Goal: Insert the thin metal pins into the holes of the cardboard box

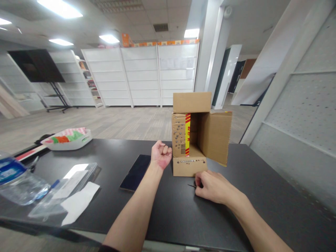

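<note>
Left hand (161, 155) clenched just beside the cardboard box (202, 136); we can't tell whether it holds anything. Right hand (208, 185) pinches a thin dark tool (191, 185), box at its 11 o'clock. We'd steady the box and keep the tool's tip off the lower flap (189, 170). Right flap (219, 138) juts at 1 o'clock; bare tabletop (252, 178) at 3, near edge at 6. Tablet (136, 171) crowds the left hand's 8.
</note>
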`<move>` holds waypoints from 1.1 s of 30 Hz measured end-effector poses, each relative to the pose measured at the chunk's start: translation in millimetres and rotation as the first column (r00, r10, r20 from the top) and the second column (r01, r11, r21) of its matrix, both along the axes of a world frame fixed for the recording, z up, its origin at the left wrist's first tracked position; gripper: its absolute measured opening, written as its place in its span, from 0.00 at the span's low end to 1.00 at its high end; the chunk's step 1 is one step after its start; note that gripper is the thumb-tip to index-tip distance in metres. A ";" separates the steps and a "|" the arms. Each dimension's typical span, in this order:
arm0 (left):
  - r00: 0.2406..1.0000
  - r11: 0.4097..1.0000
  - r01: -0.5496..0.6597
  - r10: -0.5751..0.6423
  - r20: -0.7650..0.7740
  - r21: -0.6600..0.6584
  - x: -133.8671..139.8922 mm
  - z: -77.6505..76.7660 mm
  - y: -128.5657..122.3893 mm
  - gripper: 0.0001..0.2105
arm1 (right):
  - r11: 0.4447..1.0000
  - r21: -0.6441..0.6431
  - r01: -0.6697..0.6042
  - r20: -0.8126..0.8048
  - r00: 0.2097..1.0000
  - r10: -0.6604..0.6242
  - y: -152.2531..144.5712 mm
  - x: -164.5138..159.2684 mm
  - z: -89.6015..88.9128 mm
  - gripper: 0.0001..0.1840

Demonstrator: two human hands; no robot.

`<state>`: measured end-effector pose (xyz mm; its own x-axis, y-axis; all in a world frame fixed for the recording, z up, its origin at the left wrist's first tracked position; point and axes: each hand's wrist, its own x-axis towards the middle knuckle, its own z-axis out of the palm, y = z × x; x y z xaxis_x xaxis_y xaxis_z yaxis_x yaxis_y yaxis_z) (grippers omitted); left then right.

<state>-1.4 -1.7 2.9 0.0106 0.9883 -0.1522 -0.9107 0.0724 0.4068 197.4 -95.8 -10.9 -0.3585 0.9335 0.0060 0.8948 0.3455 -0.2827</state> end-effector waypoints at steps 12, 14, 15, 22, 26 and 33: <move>1.000 1.000 -0.006 0.007 -0.019 0.014 0.1 0.5 -1.1 0.17 | 0.997 0.036 0.066 0.031 0.997 -0.067 -1.1 -0.7 -1.5 0.01; 1.000 1.000 -0.003 0.004 -0.021 0.021 0.0 0.4 -1.2 0.17 | 0.997 0.036 0.066 0.019 0.998 -0.067 -1.5 -1.1 -0.3 0.02; 1.000 1.000 -0.002 0.002 -0.024 0.020 -0.1 0.3 -1.1 0.18 | 0.997 0.037 0.069 0.008 0.998 -0.069 -1.5 -1.1 0.2 0.02; 0.999 1.000 -0.011 0.012 -0.040 0.010 -0.3 -0.4 -0.8 0.18 | 0.998 0.047 0.049 -0.116 0.992 -0.044 -1.1 0.3 2.4 0.02; 1.000 1.000 -0.005 0.005 -0.029 0.011 -0.4 0.4 -1.6 0.17 | 0.997 0.078 0.019 -0.186 0.983 -0.004 -0.8 0.2 4.0 0.03; 0.999 1.000 -0.004 0.004 -0.036 0.019 0.1 -0.5 -0.7 0.17 | 0.996 0.084 0.034 -0.310 0.951 -0.007 3.8 2.5 3.4 0.03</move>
<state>-1.3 -2.4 2.5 0.0015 0.9911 -0.1333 -0.8955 0.0607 0.4410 199.9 -91.9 -7.5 -0.3071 0.9315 0.1951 0.7756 0.3638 -0.5159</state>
